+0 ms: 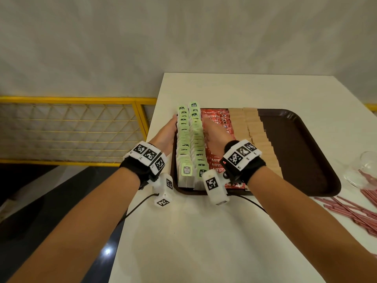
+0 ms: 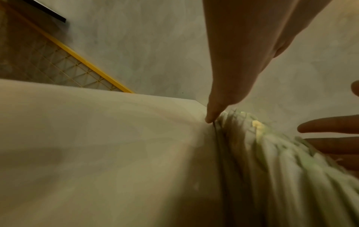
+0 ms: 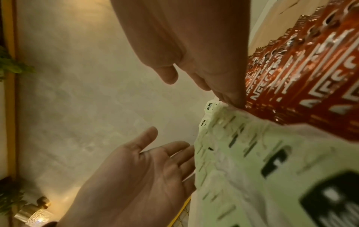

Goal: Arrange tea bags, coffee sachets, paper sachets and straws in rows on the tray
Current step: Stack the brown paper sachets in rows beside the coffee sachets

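Two rows of green-tagged tea bags (image 1: 190, 144) stand on edge at the left end of the brown tray (image 1: 295, 152). Beside them lie a row of red coffee sachets (image 1: 216, 123) and rows of tan paper sachets (image 1: 253, 129). My left hand (image 1: 166, 135) lies flat against the outer side of the tea bags (image 2: 272, 161), fingers straight. My right hand (image 1: 214, 129) presses flat on the other side, between tea bags (image 3: 252, 161) and coffee sachets (image 3: 310, 69). Red-striped straws (image 1: 350, 211) lie on the table at the right.
The tray sits on a white table (image 1: 204, 242) whose left edge runs close to my left hand. An empty glass (image 1: 365, 170) lies at the tray's right end. A yellow mesh railing (image 1: 71, 129) stands beyond the table's left edge.
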Tool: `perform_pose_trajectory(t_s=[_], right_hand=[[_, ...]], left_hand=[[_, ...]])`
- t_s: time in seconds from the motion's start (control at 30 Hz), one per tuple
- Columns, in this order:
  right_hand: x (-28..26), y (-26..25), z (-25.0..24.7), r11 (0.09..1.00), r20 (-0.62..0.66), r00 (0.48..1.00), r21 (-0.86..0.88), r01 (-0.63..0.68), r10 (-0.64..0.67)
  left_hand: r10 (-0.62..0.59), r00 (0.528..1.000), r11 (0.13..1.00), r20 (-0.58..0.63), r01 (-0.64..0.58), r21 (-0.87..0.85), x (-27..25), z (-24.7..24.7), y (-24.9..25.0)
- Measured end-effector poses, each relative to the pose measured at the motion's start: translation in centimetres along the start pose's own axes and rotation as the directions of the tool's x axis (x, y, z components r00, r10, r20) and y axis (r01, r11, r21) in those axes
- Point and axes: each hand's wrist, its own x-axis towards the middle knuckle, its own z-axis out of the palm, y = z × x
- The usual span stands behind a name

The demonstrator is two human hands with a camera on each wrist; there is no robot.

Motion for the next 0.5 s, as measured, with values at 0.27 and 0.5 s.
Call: perform_pose_trajectory(t_s=[0.27,0.5], right_hand=[[6.4,-0.8,-0.3,0.999,-0.072,0.997,-0.051,0.017,-0.021],[6.1,-1.1,-0.4,0.995,-0.060,0.997,-0.094,0.045,-0.050]], left_hand=[[-0.024,0.998,0.995,0.052,0.029,-0.095,1.8,0.0,1.3],[-0.012,0.998,0.999,0.064,0.014,-0.039,2.2,0.3,1.6]])
